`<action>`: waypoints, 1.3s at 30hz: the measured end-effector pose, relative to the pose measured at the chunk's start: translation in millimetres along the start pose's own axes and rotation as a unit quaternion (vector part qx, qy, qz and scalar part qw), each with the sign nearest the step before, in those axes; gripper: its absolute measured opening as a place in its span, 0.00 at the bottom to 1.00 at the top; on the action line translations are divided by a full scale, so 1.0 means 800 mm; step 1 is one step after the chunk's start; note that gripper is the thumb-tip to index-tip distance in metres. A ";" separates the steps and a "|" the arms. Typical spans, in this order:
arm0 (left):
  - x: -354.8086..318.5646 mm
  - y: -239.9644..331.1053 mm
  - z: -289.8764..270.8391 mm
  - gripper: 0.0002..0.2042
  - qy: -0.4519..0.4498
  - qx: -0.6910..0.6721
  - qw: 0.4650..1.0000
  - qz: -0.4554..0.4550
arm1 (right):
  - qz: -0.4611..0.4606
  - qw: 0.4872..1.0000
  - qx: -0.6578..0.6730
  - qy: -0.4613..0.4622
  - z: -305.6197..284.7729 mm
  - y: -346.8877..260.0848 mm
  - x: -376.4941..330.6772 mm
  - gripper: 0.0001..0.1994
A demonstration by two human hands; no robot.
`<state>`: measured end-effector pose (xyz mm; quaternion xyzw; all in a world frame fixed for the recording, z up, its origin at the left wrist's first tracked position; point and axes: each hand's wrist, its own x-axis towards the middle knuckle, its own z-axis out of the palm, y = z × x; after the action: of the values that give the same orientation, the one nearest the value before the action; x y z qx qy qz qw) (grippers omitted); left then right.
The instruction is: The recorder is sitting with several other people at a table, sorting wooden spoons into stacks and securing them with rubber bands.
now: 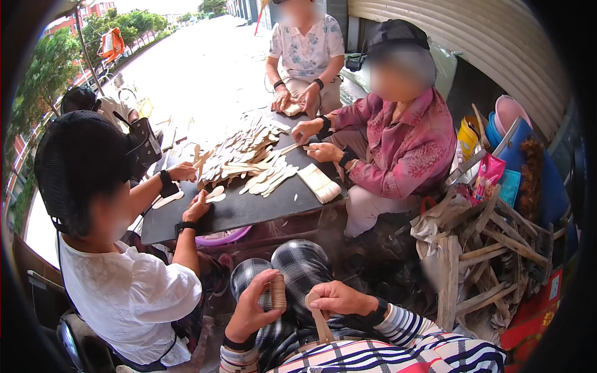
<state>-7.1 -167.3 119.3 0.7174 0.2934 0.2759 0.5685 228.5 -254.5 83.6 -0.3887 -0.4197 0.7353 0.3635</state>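
Over my lap, my left hand (250,312) is closed round a stack of flat wooden spoons (278,292), held with the thumb on one side and fingers on the other. To its right, my right hand (343,298) pinches a single wooden spoon (321,324) between thumb and fingers, its rounded end up. The spoon and the stack are apart. Beyond my knees, a large loose pile of wooden spoons (242,152) covers much of the dark table (186,219). A neat bundle of wooden spoons (319,184) lies at its right near corner.
Co-workers sit round the table: one in a white top (134,292) at left, one in a pink patterned shirt (401,137) at right, another at the far end. A purple basin (225,236) stands under the near edge. Wood scraps (479,255) are heaped at right.
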 end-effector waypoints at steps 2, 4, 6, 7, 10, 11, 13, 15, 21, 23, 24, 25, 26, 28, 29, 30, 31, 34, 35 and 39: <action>-0.001 0.004 -0.005 0.37 -0.014 -0.011 1.000 0.003 | -0.008 1.000 -0.005 -0.001 0.000 0.000 -0.001 0.08; 0.001 0.008 -0.007 0.38 -0.027 -0.023 0.999 0.006 | -0.015 1.000 -0.010 -0.003 0.001 -0.002 -0.001 0.08; 0.006 0.011 -0.007 0.38 -0.078 -0.012 0.997 -0.003 | -0.045 0.999 -0.018 0.007 0.001 -0.004 0.001 0.08; 0.006 0.009 -0.005 0.38 -0.078 -0.012 0.997 -0.003 | -0.045 0.999 -0.018 0.007 0.000 -0.007 0.002 0.08; 0.005 0.002 0.000 0.38 -0.082 -0.016 0.996 0.005 | -0.061 0.997 -0.030 0.035 -0.002 -0.021 0.004 0.08; 0.005 0.003 0.000 0.37 -0.077 -0.007 0.997 0.016 | -0.070 0.996 -0.028 0.049 -0.004 -0.028 0.005 0.08; 0.005 0.003 0.002 0.37 -0.071 0.003 0.997 0.028 | -0.080 0.994 -0.028 0.063 -0.008 -0.040 0.007 0.08; 0.003 0.002 0.005 0.37 -0.073 -0.009 0.997 0.028 | -0.106 0.992 -0.054 0.052 -0.012 -0.048 0.009 0.07; 0.000 0.008 0.009 0.37 -0.077 -0.012 0.996 0.035 | -0.162 0.971 -0.169 0.049 0.002 -0.047 0.016 0.06; -0.001 -0.003 0.006 0.38 -0.074 -0.012 0.996 0.046 | -0.144 0.973 -0.167 0.063 0.009 -0.047 0.020 0.05; -0.003 -0.009 0.004 0.38 -0.069 -0.029 0.997 0.034 | -0.187 0.960 -0.197 0.064 0.012 -0.046 0.023 0.05; -0.005 -0.012 0.002 0.39 -0.064 -0.046 0.997 0.023 | -0.229 0.945 -0.226 0.065 0.013 -0.046 0.026 0.04; -0.005 -0.012 0.001 0.39 -0.059 -0.046 0.997 0.026 | -0.241 0.938 -0.243 0.056 0.014 -0.047 0.028 0.04; -0.008 -0.014 -0.001 0.39 -0.060 -0.049 0.997 0.018 | -0.245 0.929 -0.269 0.061 0.019 -0.055 0.031 0.04; -0.009 -0.015 -0.001 0.39 -0.056 -0.048 0.997 0.020 | -0.249 0.920 -0.293 0.071 0.021 -0.058 0.033 0.05; -0.011 -0.015 0.001 0.39 -0.054 -0.049 0.997 0.019 | -0.250 0.920 -0.294 0.068 0.021 -0.057 0.034 0.05; -0.014 -0.016 0.003 0.39 -0.052 -0.049 0.997 0.018 | -0.253 0.918 -0.300 0.058 0.021 -0.055 0.035 0.04; -0.020 -0.017 0.006 0.38 -0.041 -0.067 0.996 0.041 | -0.249 0.921 -0.299 0.027 0.027 -0.052 0.036 0.04; -0.024 -0.014 0.008 0.38 -0.039 -0.066 0.996 0.043 | -0.241 0.926 -0.291 0.009 0.030 -0.051 0.035 0.04; -0.027 -0.010 0.013 0.36 0.002 -0.027 0.998 0.065 | -0.249 0.917 -0.312 0.021 0.032 -0.048 0.033 0.05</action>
<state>-14.9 -188.3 108.5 0.7187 0.2399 0.3213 0.5680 202.8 -225.2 119.8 -0.3810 -0.7029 0.4447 0.4037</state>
